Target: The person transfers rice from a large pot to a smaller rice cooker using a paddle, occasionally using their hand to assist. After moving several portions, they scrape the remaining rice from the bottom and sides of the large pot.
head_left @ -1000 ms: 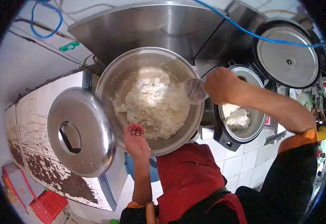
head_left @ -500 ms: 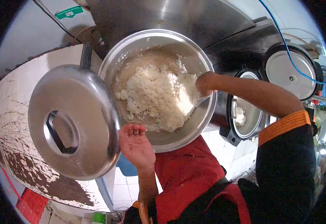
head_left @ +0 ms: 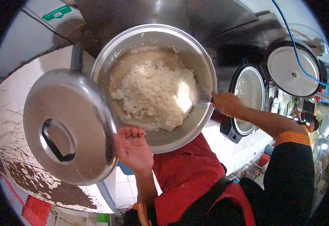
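A large round metal pot point(head_left: 155, 148) holds a heap of cooked white rice point(head_left: 153, 90), with loose grains on its inner wall. At the pot's right rim, my right hand point(head_left: 227, 104) is closed around the handle of a rice paddle point(head_left: 203, 97). The paddle's translucent, blurred blade reaches inside the rim beside the rice. Palm up at the pot's near-left rim, my left hand point(head_left: 134, 148) has its fingers loosely bent and apart from any grip. A big metal lid point(head_left: 91, 113) with a recessed handle lies against that hand's thumb side.
Right of the pot stands an open rice cooker point(head_left: 250, 92) with grains on its inner wall, its round lid point(head_left: 293, 71) swung up. A blue cable point(head_left: 292, 41) hangs across that lid. On the left is a worn white surface point(head_left: 11, 124) with peeling paint. A person point(head_left: 310, 126) is far right.
My right hand has moved right, out of the pot to its rim, and the paddle now shows. The pot and lid sit slightly further left in view. My left hand keeps its pose.
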`<move>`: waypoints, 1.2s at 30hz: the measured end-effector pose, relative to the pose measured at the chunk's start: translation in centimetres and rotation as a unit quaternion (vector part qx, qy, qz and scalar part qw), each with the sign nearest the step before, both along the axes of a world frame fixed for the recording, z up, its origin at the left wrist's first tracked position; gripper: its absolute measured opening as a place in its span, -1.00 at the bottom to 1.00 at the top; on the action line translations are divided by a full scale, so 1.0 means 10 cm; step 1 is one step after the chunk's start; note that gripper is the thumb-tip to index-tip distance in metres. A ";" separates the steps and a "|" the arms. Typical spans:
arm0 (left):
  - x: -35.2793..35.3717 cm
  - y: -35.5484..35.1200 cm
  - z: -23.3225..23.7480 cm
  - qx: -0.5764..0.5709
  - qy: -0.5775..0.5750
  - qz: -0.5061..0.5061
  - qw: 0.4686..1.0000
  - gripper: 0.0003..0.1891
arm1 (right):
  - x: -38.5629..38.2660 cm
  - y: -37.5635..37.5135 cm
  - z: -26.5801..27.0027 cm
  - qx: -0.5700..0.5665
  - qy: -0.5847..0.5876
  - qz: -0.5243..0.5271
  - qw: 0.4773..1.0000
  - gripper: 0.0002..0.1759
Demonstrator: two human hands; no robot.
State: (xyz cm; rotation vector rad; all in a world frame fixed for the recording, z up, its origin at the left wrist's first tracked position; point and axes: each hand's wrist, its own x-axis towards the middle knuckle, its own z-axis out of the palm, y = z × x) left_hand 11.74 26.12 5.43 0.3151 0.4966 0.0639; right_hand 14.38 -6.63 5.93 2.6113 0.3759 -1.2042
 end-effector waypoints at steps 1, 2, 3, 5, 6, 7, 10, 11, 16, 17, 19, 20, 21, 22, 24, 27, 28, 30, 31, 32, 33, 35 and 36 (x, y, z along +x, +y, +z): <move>0.00 0.00 -0.03 0.004 0.000 -0.005 1.000 -0.66 | 0.00 0.03 0.03 0.000 -0.001 -0.006 1.000 -0.43; -0.01 0.00 -0.05 0.008 0.001 -0.008 1.000 -0.65 | -0.01 0.04 0.05 0.010 -0.006 -0.024 1.000 -0.45; -0.02 -0.01 -0.07 0.008 0.000 -0.010 1.000 -0.65 | -0.02 0.04 0.06 0.020 -0.010 -0.041 0.999 -0.47; -0.04 0.01 -0.09 -0.011 -0.005 -0.012 1.000 -0.62 | -0.11 -0.02 0.01 0.058 -0.050 -0.026 0.997 -0.46; -0.04 0.01 -0.10 -0.010 -0.006 -0.013 1.000 -0.62 | -0.15 -0.03 -0.01 0.095 -0.088 -0.008 0.991 -0.45; -0.03 0.01 -0.11 -0.033 -0.005 -0.019 0.999 -0.59 | -0.18 -0.03 -0.03 0.097 -0.090 -0.010 0.991 -0.45; 0.10 -0.02 -0.11 -0.115 -0.033 -0.034 0.992 -0.51 | -0.14 0.08 0.06 0.019 -0.041 -0.032 0.998 -0.53; 0.14 -0.03 -0.10 -0.170 -0.051 -0.041 0.983 -0.45 | -0.19 0.09 0.06 0.029 -0.045 -0.036 0.998 -0.54; 0.40 -0.19 0.20 -0.246 -0.034 -0.079 0.966 -0.31 | -0.36 0.22 -0.10 -0.015 -0.098 -0.013 0.995 -0.60; 0.45 -0.24 0.32 -0.246 -0.046 -0.106 0.962 -0.28 | -0.42 0.26 -0.14 0.009 -0.120 -0.048 0.992 -0.67; 0.56 -0.33 0.65 -0.285 -0.044 -0.132 0.948 -0.24 | -0.53 0.36 -0.06 0.036 -0.170 -0.065 0.983 -0.75; 0.58 -0.37 0.82 -0.295 -0.040 -0.153 0.942 -0.23 | -0.53 0.38 -0.05 0.007 -0.164 -0.060 0.985 -0.76; 0.59 -0.40 1.01 -0.302 -0.034 -0.174 0.937 -0.22 | -0.51 0.40 -0.06 -0.019 -0.157 -0.054 0.986 -0.77; 0.59 -0.41 1.26 -0.350 -0.047 -0.181 0.918 -0.16 | -0.47 0.45 0.04 -0.036 -0.154 -0.055 0.986 -0.83; 0.47 -0.45 1.76 -0.352 -0.160 -0.244 0.889 -0.26 | -0.51 0.41 0.18 0.007 -0.169 -0.028 0.985 -0.85; 0.29 -0.42 2.40 -0.315 -0.172 -0.334 0.871 -0.34 | -0.53 0.43 -0.05 -0.005 -0.194 -0.085 0.977 -0.81; 0.25 -0.45 2.50 -0.317 -0.183 -0.357 0.859 -0.36 | -0.40 0.56 0.31 0.000 -0.107 -0.070 0.992 -0.79; 0.16 -0.54 2.57 -0.324 -0.191 -0.387 0.842 -0.39 | -0.29 0.60 0.52 -0.001 -0.019 -0.065 0.998 -0.77; 0.13 -0.58 2.58 -0.328 -0.191 -0.397 0.836 -0.40 | -0.29 0.58 0.44 0.028 0.004 -0.068 0.997 -0.78; 0.10 -0.62 2.60 -0.334 -0.190 -0.406 0.829 -0.42 | -0.32 0.55 0.38 0.056 0.028 -0.068 0.996 -0.79; 0.07 -0.65 2.60 -0.338 -0.188 -0.414 0.824 -0.43 | -0.38 0.55 0.32 0.054 0.032 -0.074 0.995 -0.79; 0.03 -0.72 2.60 -0.344 -0.185 -0.428 0.815 -0.46 | -0.49 0.52 0.21 0.070 -0.020 -0.126 0.989 -0.78; 0.02 -0.74 2.60 -0.345 -0.173 -0.435 0.813 -0.47 | -0.58 0.48 0.13 0.114 -0.078 -0.121 0.983 -0.73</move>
